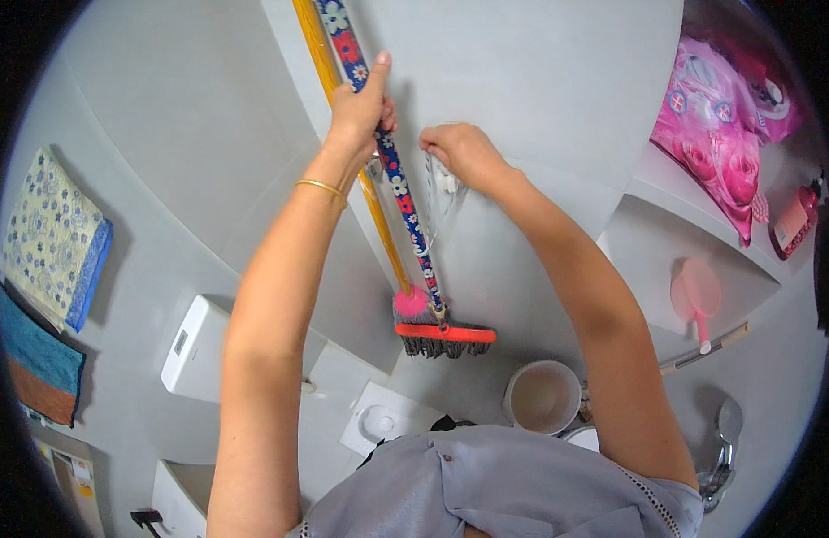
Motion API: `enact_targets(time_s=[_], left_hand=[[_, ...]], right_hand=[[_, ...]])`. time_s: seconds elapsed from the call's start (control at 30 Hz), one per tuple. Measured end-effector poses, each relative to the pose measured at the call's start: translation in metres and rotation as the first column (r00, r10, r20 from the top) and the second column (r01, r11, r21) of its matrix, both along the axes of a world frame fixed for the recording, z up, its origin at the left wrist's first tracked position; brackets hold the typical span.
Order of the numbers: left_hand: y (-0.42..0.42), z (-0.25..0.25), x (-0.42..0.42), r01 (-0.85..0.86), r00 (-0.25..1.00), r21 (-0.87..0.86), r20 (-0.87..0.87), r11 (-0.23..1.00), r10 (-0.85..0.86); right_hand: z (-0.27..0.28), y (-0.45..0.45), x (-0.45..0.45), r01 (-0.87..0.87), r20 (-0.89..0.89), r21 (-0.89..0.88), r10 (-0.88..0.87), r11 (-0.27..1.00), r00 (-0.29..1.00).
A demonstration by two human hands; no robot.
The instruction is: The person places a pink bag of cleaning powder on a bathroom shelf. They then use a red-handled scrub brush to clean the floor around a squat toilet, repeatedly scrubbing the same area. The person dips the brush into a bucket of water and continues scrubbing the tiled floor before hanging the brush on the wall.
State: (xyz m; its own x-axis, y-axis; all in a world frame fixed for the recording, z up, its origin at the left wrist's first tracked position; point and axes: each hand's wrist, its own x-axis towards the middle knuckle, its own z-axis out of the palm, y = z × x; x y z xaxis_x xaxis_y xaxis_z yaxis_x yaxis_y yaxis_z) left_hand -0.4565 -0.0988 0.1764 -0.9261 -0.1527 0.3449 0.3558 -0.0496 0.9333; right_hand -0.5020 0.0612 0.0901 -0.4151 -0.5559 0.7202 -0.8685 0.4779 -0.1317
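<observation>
My left hand (362, 111) is wrapped around the floral blue handle of a floor brush (397, 181). Its red head with black bristles (446, 333) hangs low near the wall corner. Just right of the handle, my right hand (465, 155) pinches a thin, pale cord (429, 202). The cord runs down towards the lower handle, where a tie seems to circle it. Something white (446, 180), partly hidden under my right hand, sits by the wall; I cannot tell what it is. Behind the brush, a yellow stick (380, 228) with a pink-capped, grey-bristled end (410, 302) leans along the corner.
Below stand a white bucket (543, 398), a squat toilet (380, 420) and a white cistern (196, 346). On the right are a corner shelf (707, 215) with pink bags (717, 134), a pink dipper (697, 296) and a shower head (727, 424). Towels (54, 235) hang left.
</observation>
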Motion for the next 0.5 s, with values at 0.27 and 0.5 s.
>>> enact_targets(time_s=[0.27,0.5], left_hand=[[0.024,-0.035,-0.022,0.028,0.998,0.021,0.048,0.999,-0.029],[0.026,-0.04,-0.032,0.075,0.996,0.019,0.039,0.997,-0.076]], right_hand=[[-0.015,0.012,0.014,0.099,-0.308,0.341,0.012,0.935,0.951],[-0.024,0.029,0.012,0.048,-0.312,0.413,0.091,0.909,0.946]])
